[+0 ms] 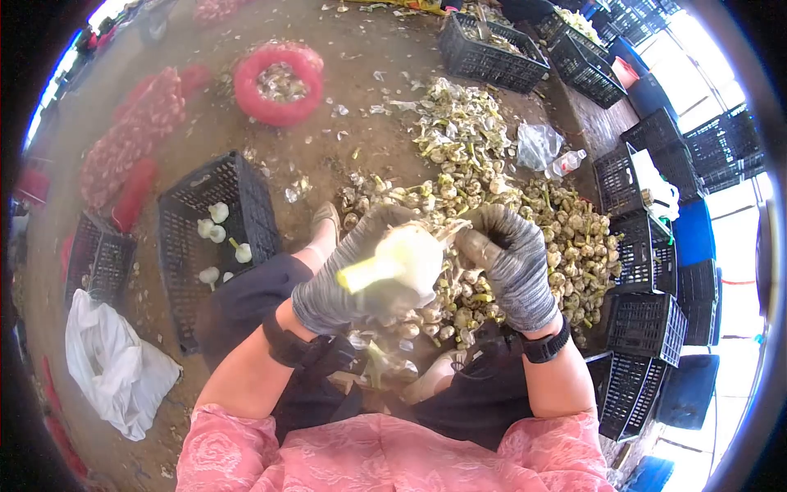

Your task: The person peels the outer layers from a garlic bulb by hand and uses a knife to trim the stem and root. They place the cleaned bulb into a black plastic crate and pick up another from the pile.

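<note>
My left hand (352, 266), in a grey knit glove, is closed around a large white garlic bulb (410, 258). The bulb's cut green-yellow stem points left toward my wrist. My right hand (512, 258), also gloved, pinches dry brownish garlic skin (447, 231) at the bulb's far right side; where the skin is still attached is hard to make out. Below and beyond both hands spreads a heap of unpeeled garlic bulbs (566, 246). A black plastic crate (261, 209) by my left knee contains several clean white garlic bulbs (218, 212).
Loose peelings (463, 123) lie beyond the heap. A red mesh sack (279, 111) stands open on the dirt floor. At left are a filled mesh sack (139, 131) and a white bag (115, 361). Stacked black crates (648, 328) and a plastic bottle (566, 164) are on the right.
</note>
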